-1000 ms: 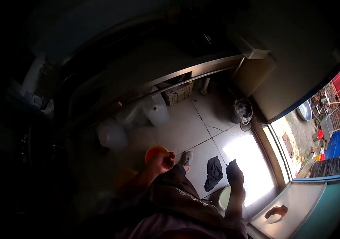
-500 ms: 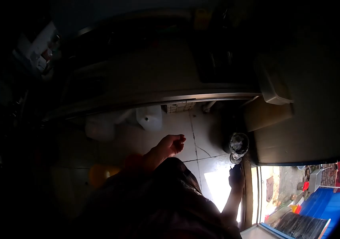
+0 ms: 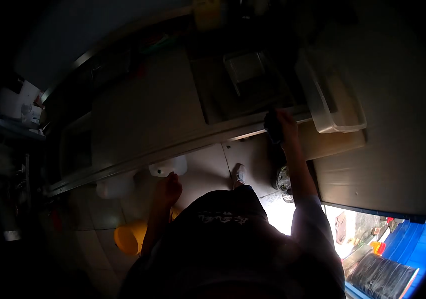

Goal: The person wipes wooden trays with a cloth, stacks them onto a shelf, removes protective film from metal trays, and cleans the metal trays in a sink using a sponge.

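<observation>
Clamping the fingers of our right hand [image 3: 287,125] around the dark, bunched cloth's [image 3: 273,128] right side, likely limp and light, we curl our left hand [image 3: 171,188].

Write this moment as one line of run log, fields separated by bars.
right hand: holds dark bunched item, at counter edge | left hand: contents unclear | translucent container: on counter | yellow bucket: below

Shadow hides how the right hand [image 3: 287,127] grips the dark cloth [image 3: 273,127]. The left forearm [image 3: 156,223] partly covers the yellow container [image 3: 129,238].
</observation>
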Demonstrator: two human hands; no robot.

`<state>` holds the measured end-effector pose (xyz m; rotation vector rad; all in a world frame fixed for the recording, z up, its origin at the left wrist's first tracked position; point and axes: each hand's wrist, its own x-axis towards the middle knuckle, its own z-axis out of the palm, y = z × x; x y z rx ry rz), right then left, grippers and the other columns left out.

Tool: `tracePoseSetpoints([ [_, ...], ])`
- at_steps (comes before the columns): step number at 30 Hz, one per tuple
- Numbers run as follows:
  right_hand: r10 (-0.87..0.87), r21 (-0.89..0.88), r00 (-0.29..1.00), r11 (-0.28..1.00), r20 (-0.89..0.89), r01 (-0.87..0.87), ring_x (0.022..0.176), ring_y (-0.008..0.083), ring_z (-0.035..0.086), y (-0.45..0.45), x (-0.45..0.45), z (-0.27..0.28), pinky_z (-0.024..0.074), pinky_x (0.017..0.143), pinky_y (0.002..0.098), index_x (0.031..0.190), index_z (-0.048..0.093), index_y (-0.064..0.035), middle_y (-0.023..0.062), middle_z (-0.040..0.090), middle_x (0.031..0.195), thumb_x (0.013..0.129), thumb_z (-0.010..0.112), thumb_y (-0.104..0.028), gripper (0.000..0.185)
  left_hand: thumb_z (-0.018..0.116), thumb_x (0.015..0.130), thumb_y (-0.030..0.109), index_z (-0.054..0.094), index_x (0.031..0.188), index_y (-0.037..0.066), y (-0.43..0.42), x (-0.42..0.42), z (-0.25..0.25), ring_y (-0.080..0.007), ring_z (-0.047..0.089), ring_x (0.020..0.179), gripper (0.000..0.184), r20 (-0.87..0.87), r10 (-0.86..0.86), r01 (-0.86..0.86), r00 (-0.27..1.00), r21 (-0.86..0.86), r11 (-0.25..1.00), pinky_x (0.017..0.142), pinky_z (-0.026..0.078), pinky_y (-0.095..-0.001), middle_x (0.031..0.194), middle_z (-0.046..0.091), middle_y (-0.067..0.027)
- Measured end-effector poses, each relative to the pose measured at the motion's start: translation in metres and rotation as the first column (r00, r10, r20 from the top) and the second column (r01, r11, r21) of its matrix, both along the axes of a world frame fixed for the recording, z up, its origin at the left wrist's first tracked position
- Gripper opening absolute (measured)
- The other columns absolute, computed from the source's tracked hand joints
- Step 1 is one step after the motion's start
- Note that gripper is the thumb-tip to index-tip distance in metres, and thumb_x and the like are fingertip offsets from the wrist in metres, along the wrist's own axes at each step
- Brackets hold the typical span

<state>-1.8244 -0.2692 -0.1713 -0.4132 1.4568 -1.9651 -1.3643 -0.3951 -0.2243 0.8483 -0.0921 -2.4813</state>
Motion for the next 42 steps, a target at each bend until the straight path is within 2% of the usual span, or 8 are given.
tracePoseSetpoints([
  [3,-0.034,0.228,0.983,0.971,-0.181,0.076,0.085,0.0160,0.061,-0.072,-0.074,-0.018,0.0507,0.071,0.0300,0.116,0.059,-0.0048,0.0080,0.064,0.098,0.087,0.062,-0.016,0.032,0.049,0.093,0.010,0.058,0.097,0.002,-0.001,-0.051,0.047,-0.0132,0.058,0.072,0.012,0.130,0.050,-0.049,0.990,-0.011,0.999,0.067,0.050,-0.0238,0.084,0.062,-0.0061],
  [9,0.600,0.670,0.665,0.715,-0.445,-0.198,0.113,0.0264,0.051,-0.157,-0.159,-0.070,0.0426,0.093,0.0350,0.133,0.044,-0.0053,0.0152,0.052,0.126,0.086,0.064,-0.024,0.054,0.050,0.091,0.007,0.058,0.097,0.002,-0.006,-0.147,0.097,-0.0158,0.059,0.073,0.011,0.064,0.148,-0.157,0.987,0.172,0.972,0.070,0.050,-0.0264,0.084,0.063,-0.0078],
  [17,0.855,0.824,0.378,0.476,-0.354,-0.306,0.129,0.0367,0.037,-0.254,-0.157,-0.194,0.0339,0.106,0.0417,0.142,0.025,0.0000,0.0233,0.037,0.141,0.081,0.067,-0.038,0.084,0.051,0.090,0.006,0.057,0.095,0.003,0.004,-0.137,0.095,-0.0167,0.059,0.073,0.009,0.251,0.408,-0.462,0.878,0.218,0.859,0.070,0.051,-0.0288,0.085,0.061,-0.0079],
  [19,0.949,0.992,0.290,0.120,-0.124,0.031,0.127,0.0347,0.042,-0.218,-0.129,-0.219,0.0359,0.104,0.0428,0.142,0.026,-0.0075,0.0210,0.037,0.141,0.075,0.067,-0.040,0.085,0.051,0.090,0.005,0.056,0.095,0.003,0.008,-0.142,0.108,-0.0163,0.056,0.070,0.008,0.312,0.445,-0.528,0.840,0.276,0.803,0.070,0.050,-0.0289,0.084,0.061,-0.0084],
  [22,0.977,0.990,0.213,0.013,0.017,-0.139,0.123,0.0328,0.047,-0.227,-0.134,-0.239,0.0393,0.101,0.0430,0.127,0.052,-0.0089,0.0175,0.049,0.133,0.077,0.064,-0.041,0.061,0.051,0.090,0.007,0.056,0.095,0.003,-0.001,-0.132,0.104,-0.0156,0.054,0.066,0.008,0.343,0.496,-0.587,0.798,0.257,0.768,0.068,0.049,-0.0283,0.082,0.060,-0.0076],
  [31,0.987,0.954,0.136,-0.122,0.087,0.274,0.117,0.0280,0.052,-0.258,-0.118,-0.104,0.0415,0.098,0.0379,0.124,0.055,-0.0105,0.0126,0.055,0.126,0.079,0.064,-0.029,0.050,0.053,0.088,0.008,0.059,0.095,0.003,-0.078,-0.081,0.074,-0.0149,0.057,0.068,0.010,0.286,0.470,-0.526,0.835,0.160,0.836,0.067,0.050,-0.0270,0.082,0.063,-0.0064],
  [36,0.748,0.747,0.095,0.662,-0.656,-0.055,0.109,0.0348,0.055,-0.306,-0.066,-0.037,0.0416,0.097,0.0417,0.129,0.048,-0.0112,0.0176,0.058,0.118,0.078,0.062,-0.024,0.055,0.054,0.086,0.012,0.059,0.098,0.007,-0.209,-0.061,0.054,-0.0138,0.056,0.069,0.014,0.420,0.450,-0.344,0.788,-0.307,0.888,0.066,0.048,-0.0275,0.084,0.062,-0.0045],
  [42,0.682,0.668,0.106,0.731,-0.724,-0.137,0.109,0.0378,0.054,-0.425,0.047,-0.036,0.0465,0.088,0.0464,0.127,0.048,-0.0087,0.0212,0.057,0.115,0.081,0.057,-0.026,0.050,0.057,0.085,0.019,0.054,0.118,0.008,-0.372,-0.063,0.020,-0.0189,0.054,0.091,0.035,0.687,0.610,0.244,0.395,-0.719,0.651,0.080,0.046,-0.0342,0.104,0.058,-0.0075],
])
